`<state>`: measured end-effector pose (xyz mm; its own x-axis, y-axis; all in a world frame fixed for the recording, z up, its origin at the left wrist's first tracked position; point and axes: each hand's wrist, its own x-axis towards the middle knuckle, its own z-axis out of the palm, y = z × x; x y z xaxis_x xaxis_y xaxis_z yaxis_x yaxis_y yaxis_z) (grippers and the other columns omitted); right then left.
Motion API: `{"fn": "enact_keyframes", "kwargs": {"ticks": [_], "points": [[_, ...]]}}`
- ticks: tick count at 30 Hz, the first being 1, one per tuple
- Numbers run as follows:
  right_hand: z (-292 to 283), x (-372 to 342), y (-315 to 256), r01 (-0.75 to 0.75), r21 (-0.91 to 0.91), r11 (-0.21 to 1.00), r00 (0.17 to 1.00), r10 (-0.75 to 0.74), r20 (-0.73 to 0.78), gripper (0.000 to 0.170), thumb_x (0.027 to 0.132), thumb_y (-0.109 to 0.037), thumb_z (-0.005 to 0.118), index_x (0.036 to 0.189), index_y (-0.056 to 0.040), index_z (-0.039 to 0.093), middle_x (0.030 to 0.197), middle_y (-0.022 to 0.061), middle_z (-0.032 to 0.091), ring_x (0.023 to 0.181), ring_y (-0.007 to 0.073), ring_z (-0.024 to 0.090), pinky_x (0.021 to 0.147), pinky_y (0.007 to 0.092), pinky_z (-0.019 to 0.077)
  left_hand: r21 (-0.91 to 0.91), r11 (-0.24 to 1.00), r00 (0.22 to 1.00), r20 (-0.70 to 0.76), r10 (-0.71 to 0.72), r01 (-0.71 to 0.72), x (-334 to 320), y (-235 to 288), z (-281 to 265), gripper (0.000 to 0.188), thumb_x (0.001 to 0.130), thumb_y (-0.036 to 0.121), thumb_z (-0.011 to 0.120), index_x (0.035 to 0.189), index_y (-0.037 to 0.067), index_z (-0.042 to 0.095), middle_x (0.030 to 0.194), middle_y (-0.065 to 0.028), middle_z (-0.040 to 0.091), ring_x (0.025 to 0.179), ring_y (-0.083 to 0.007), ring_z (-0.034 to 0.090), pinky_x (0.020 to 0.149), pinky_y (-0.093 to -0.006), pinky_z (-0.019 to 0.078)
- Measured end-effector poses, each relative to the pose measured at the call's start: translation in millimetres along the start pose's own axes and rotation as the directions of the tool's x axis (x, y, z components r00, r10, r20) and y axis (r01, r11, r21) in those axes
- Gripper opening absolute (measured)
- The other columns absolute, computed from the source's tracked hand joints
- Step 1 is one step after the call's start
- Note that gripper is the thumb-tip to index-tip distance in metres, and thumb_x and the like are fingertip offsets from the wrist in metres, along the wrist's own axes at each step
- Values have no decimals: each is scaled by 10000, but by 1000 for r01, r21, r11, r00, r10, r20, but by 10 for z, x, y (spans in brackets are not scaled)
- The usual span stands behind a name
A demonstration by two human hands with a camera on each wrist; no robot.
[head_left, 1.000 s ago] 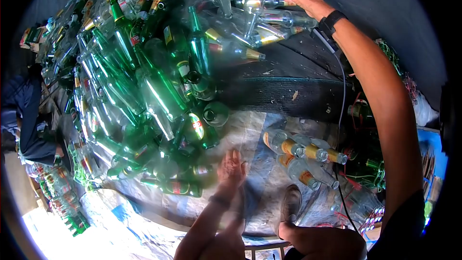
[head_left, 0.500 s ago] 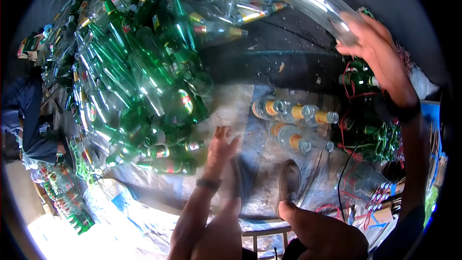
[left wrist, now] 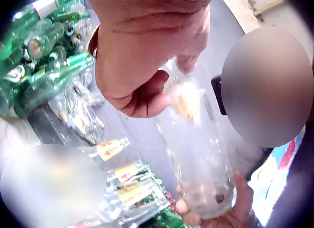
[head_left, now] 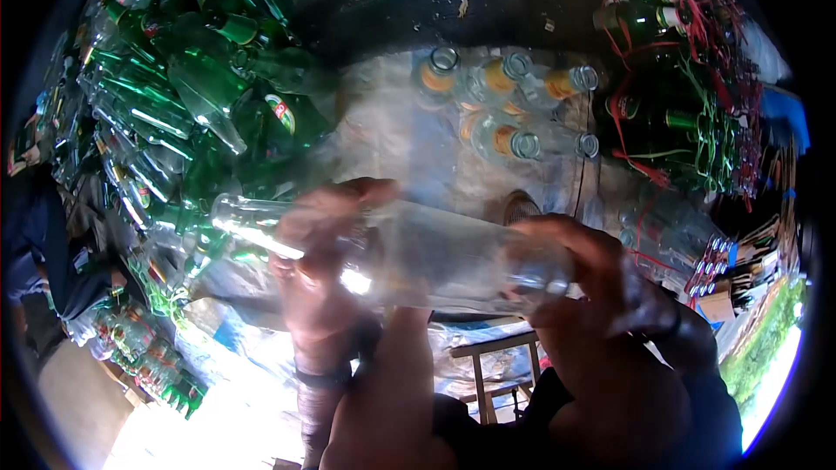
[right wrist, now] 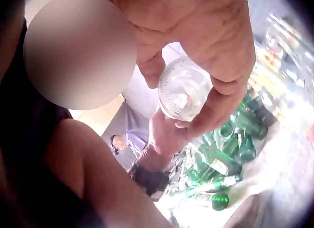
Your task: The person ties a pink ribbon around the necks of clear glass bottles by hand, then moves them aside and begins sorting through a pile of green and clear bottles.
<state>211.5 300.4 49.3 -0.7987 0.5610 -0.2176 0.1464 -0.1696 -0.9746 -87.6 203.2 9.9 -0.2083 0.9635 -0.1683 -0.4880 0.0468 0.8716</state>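
Note:
A clear glass bottle (head_left: 444,257) lies sideways between both hands, above the lap, its neck toward the left. My left hand (head_left: 326,261) curls round the neck and shoulder end. My right hand (head_left: 592,270) grips the base end. In the left wrist view the left hand (left wrist: 152,56) is at the bottle's upper part (left wrist: 196,144), with the right hand's fingers (left wrist: 240,198) round the base. The right wrist view shows the round base (right wrist: 184,90) between the right hand's thumb and fingers (right wrist: 216,105).
Green bottles (head_left: 209,78) are heaped at the left. Several clear bottles with yellow labels (head_left: 501,78) stand grouped on the sheet (head_left: 374,113) ahead. Green bottles tied with red string (head_left: 644,113) are at the right. A stool frame (head_left: 488,348) shows below; another person (head_left: 35,235) is at far left.
My right hand has brought the clear bottle from the upper right down over the lap. The left hand has risen from near the sheet and now holds the neck end.

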Motion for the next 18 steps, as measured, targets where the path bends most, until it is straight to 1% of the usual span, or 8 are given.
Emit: {"fn": "enact_keyframes", "kwargs": {"ticks": [3, 5, 6, 8, 11, 14, 16, 18], "points": [[171, 121, 410, -37, 59, 998, 998, 34, 46, 765, 847, -130, 854, 1473, 30, 446, 1302, 189, 628, 1126, 260, 668, 950, 376, 566, 149, 988, 993, -104, 49, -33, -6, 63, 66, 648, 928, 518, 718, 1311, 14, 584, 1314, -240, 597, 1255, -360, 590, 1068, -482, 467], [317, 118, 763, -194, 206, 959, 979, 203, -25, 702, 864, -162, 844, 1435, 18, 478, 1223, 175, 671, 1035, 257, 706, 894, 359, 580, 254, 966, 988, -136, 77, -40, -46, -5, -23, 594, 930, 469, 728, 1280, 6, 604, 1304, -229, 606, 1235, -357, 606, 1070, -477, 464], [348, 95, 886, -198, 214, 956, 978, 209, -27, 702, 864, -162, 844, 1435, 18, 478, 1223, 175, 671, 1035, 257, 706, 894, 359, 580, 352, 935, 980, -164, 114, -50, -64, -30, -54, 541, 932, 420, 737, 1249, -3, 625, 1294, -219, 614, 1216, -354, 621, 1072, -471, 461], [330, 78, 1108, -388, -73, 919, 920, 382, -87, 584, 890, -194, 813, 1364, 11, 541, 1124, 172, 707, 965, 252, 729, 840, 359, 587, 377, 920, 984, -94, 154, -108, 74, -64, 44, 474, 940, 333, 738, 1246, -17, 647, 1275, -209, 647, 1186, -338, 643, 1039, -456, 500], [246, -20, 1426, -305, -219, 927, 952, 303, -44, 475, 914, -210, 774, 1290, 20, 595, 1041, 171, 735, 963, 250, 732, 822, 360, 580, 410, 859, 948, 51, 314, -307, 328, -280, 82, 362, 920, 123, 765, 1215, -48, 644, 1169, -187, 693, 1078, -261, 687, 945, -395, 567], [245, -62, 1501, -385, -209, 899, 923, 378, -75, 390, 923, -202, 750, 1204, 41, 628, 1007, 178, 742, 928, 240, 732, 801, 353, 575, 455, 801, 921, 176, 348, -390, 560, -486, 93, 340, 926, 104, 756, 1211, -44, 644, 1163, -173, 694, 1073, -247, 687, 949, -387, 560], [234, -81, 1553, -420, -165, 892, 907, 413, -76, 385, 924, -206, 748, 1198, 37, 632, 1007, 178, 742, 914, 238, 730, 797, 350, 573, 493, 803, 942, 161, 295, -336, 596, -568, 113, 306, 928, 82, 748, 1193, -34, 647, 1160, -164, 701, 1070, -248, 690, 943, -385, 556], [243, -78, 1581, -453, -120, 883, 891, 448, -74, 379, 925, -211, 745, 1193, 33, 635, 1007, 178, 742, 901, 236, 728, 794, 348, 571, 534, 767, 934, 237, 266, -354, 647, -748, 30, 446, 946, 137, 761, 1306, -48, 574, 1327, -170, 619, 1167, -225, 633, 1001, -347, 514]]}}
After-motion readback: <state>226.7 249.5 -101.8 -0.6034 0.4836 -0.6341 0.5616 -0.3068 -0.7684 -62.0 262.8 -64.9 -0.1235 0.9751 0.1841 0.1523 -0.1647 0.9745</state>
